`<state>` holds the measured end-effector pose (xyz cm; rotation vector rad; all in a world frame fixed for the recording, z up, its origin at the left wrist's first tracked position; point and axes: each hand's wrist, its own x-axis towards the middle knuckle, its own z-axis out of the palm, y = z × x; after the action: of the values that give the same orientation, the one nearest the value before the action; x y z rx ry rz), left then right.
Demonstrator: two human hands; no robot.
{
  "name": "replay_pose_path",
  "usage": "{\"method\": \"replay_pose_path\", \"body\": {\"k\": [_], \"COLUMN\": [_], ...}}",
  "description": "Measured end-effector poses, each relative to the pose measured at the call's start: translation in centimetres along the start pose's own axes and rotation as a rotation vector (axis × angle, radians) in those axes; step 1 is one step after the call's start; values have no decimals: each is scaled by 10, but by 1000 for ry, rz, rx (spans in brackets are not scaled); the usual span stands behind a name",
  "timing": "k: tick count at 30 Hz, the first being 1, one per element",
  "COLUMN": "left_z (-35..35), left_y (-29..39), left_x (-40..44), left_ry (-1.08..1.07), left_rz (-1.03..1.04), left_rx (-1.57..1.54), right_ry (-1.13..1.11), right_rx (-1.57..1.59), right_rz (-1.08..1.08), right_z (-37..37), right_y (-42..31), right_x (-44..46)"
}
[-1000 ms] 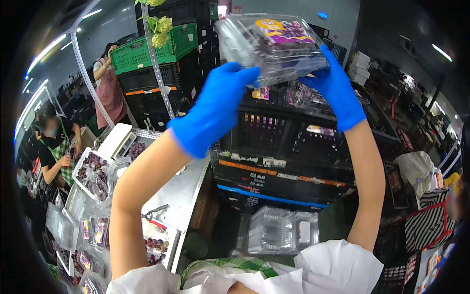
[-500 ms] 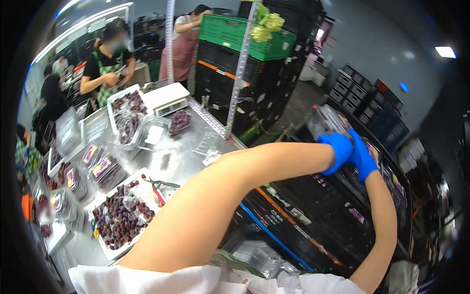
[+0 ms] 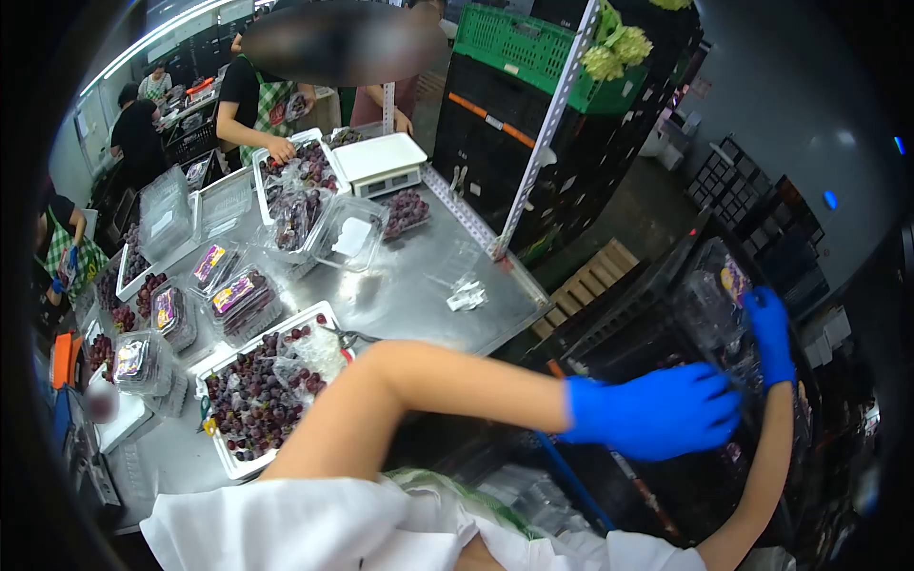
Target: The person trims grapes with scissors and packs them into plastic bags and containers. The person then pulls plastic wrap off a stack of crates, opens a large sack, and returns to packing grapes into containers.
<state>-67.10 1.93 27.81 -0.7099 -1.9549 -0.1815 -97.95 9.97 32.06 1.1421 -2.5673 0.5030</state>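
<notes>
My left hand (image 3: 657, 411), in a blue glove, hovers over the black crate (image 3: 619, 347) on the right. Its back faces me, and the loosely bent fingers show gaps, with nothing visible between them. My right hand (image 3: 771, 338), also gloved in blue, is at the crate's far right part. Its fingers are at the edge of a clear plastic clamshell box (image 3: 709, 290) with a purple and yellow label, and seem to grip it; the palm side is hidden. More packed boxes lie partly hidden below the hands.
On the metal table (image 3: 400, 309) are a white tray of loose grapes (image 3: 257, 400), labelled grape boxes (image 3: 243, 305), a scale (image 3: 381, 162) and pliers-like clippers (image 3: 357, 336). A co-worker's hand (image 3: 281, 149) reaches into another tray. A wooden pallet (image 3: 590, 281) and stacked crates (image 3: 514, 114) stand behind.
My left hand has come away from the boxes, back toward me. My right hand remains at the crate's far side. The view has shifted, and a co-worker's hand now reaches into the far tray.
</notes>
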Motion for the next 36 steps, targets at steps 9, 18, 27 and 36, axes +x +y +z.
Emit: {"method": "replay_pose_path", "body": {"k": [9, 18, 27, 36], "left_z": [-122, -133, -138, -92], "left_y": [46, 41, 29, -36], "left_x": [-284, -364, -392, -399], "left_ry": [-647, -720, -640, -663], "left_rz": [-704, -942, -1110, -1290], "left_rx": [-155, -188, -231, -257], "right_ry": [348, 135, 269, 171], "right_rx": [305, 162, 262, -703], "right_rz": [-112, -226, 164, -294], "right_z": [9, 103, 197, 395], "right_y": [-185, -356, -332, -185], "right_x": [-62, 57, 137, 276]}}
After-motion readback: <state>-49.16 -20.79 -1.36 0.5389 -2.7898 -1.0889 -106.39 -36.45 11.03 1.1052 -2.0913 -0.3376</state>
